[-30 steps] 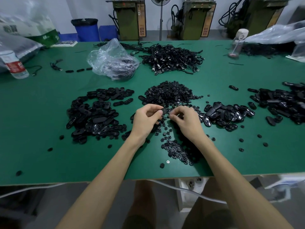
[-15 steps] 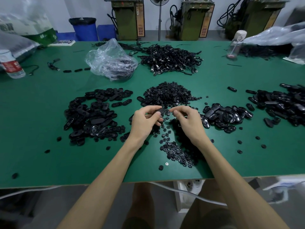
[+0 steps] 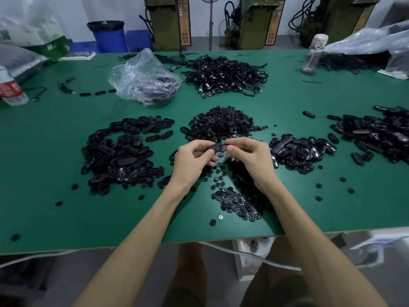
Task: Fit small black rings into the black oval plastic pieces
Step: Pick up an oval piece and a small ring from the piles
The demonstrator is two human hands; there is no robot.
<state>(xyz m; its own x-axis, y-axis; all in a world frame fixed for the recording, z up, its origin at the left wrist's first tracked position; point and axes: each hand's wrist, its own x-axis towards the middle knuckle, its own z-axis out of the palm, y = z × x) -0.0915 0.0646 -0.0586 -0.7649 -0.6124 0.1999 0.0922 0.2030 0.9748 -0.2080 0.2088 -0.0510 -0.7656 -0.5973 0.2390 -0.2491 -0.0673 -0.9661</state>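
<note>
My left hand (image 3: pixel 194 160) holds a black oval plastic piece (image 3: pixel 214 148) between thumb and fingers, above the middle of the green table (image 3: pixel 44 213). My right hand (image 3: pixel 247 156) pinches a small black ring (image 3: pixel 224 148) right at the end of that oval piece. A heap of small black rings (image 3: pixel 221 124) lies just behind the hands, and more rings (image 3: pixel 234 202) are scattered in front. Piles of oval pieces lie to the left (image 3: pixel 119 156), to the right (image 3: pixel 298 151) and at the far right (image 3: pixel 380 134).
A clear plastic bag (image 3: pixel 143 78) and a tangle of black cables (image 3: pixel 225 76) lie at the back. A water bottle (image 3: pixel 11 89) stands far left, a pale bottle (image 3: pixel 314 54) back right. Loose rings dot the table. The front edge runs just below the forearms.
Both hands have lifted slightly off the ring scatter and come together; the right fingertips now meet the oval piece held in the left hand.
</note>
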